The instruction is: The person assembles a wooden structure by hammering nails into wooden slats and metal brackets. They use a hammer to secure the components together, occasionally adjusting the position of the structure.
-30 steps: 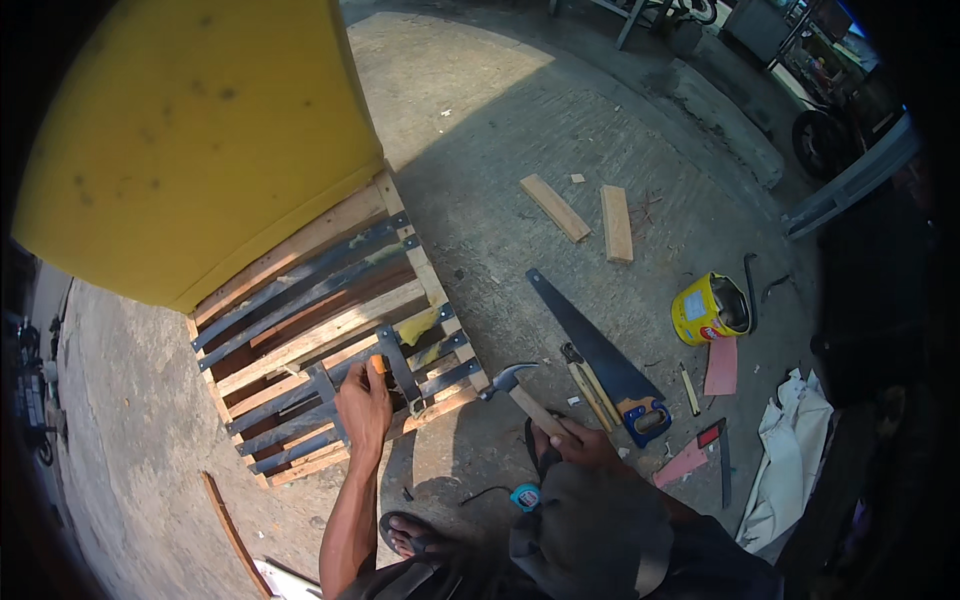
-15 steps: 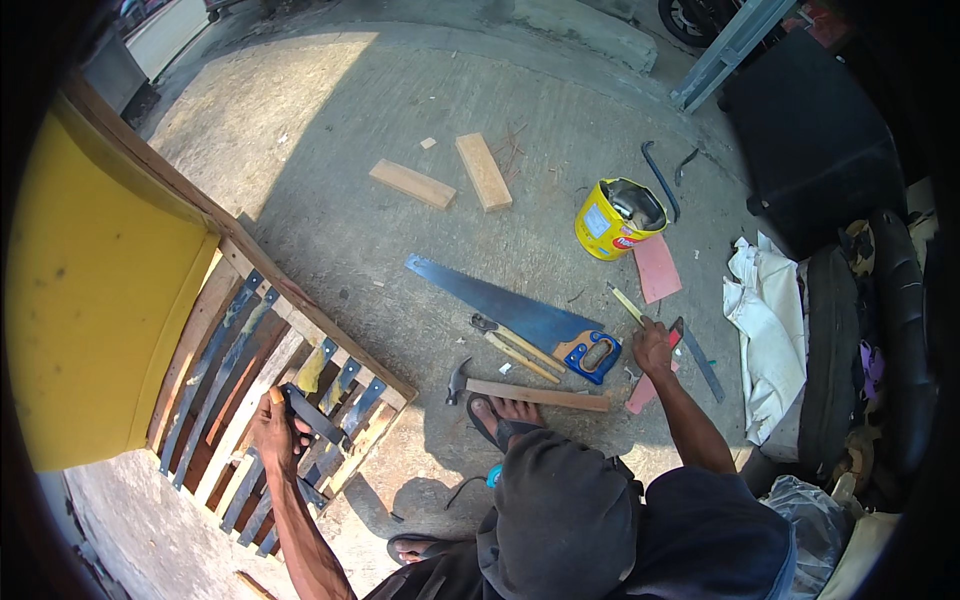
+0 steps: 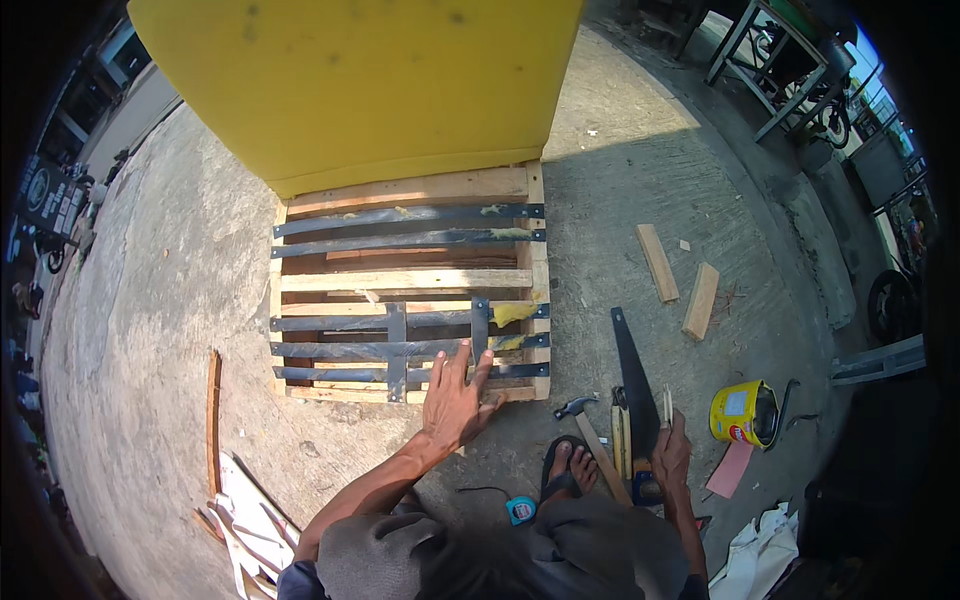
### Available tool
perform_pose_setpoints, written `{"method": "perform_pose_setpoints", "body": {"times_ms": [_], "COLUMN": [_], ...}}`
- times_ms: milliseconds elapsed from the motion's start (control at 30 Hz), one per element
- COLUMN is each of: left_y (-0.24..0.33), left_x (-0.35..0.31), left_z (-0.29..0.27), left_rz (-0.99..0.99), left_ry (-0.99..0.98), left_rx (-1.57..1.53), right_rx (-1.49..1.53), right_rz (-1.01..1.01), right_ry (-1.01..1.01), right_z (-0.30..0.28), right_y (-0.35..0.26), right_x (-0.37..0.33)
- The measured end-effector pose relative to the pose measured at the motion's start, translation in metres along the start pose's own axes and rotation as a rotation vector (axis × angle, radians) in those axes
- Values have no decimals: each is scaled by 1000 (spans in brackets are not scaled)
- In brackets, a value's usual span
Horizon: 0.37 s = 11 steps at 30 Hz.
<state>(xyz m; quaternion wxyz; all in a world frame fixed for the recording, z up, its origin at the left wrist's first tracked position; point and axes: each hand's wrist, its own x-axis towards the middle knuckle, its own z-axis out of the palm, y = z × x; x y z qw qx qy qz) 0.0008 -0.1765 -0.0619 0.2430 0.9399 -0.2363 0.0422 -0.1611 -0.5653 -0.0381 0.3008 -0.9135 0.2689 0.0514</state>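
My left hand point(image 3: 456, 405) is open, fingers spread, over the near right part of a slatted wooden frame point(image 3: 405, 282). Its fingertips lie at a short black strap point(image 3: 479, 318) that crosses the long black straps point(image 3: 335, 323). A second cross strap point(image 3: 397, 350) lies to its left. My right hand point(image 3: 673, 455) is closed around a slim pale yellow tool point(image 3: 668, 401), whose kind I cannot make out. That hand is above the blue-handled handsaw point(image 3: 634, 375). Next to the saw are a claw hammer point(image 3: 594, 440) and a long-handled tool point(image 3: 622, 430).
A large yellow padded panel point(image 3: 370, 100) rises from the frame's far side. Two wood blocks point(image 3: 657, 262) lie to the right. A yellow bucket point(image 3: 735, 412) stands near a pry bar point(image 3: 787, 405). By my foot sits a teal tape measure point(image 3: 520, 510).
My view has swung left toward the frame. My left hand has gone from gripping a loose black strap to open fingers over it. My right hand has lifted the slim tool off the ground.
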Motion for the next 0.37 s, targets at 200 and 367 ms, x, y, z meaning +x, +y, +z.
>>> {"method": "perform_pose_setpoints", "body": {"times_ms": [200,367], "left_y": [-18,-26], "left_x": [-10,-19], "left_z": [24,31], "left_rz": [89,57], "left_ry": [219,197], "left_rx": [-67,-16], "right_rx": [-298,-683], "right_rz": [-839,-919], "right_ry": [-150,-272], "right_z": [23,48], "right_y": [-234,-319], "right_x": [78,110]}}
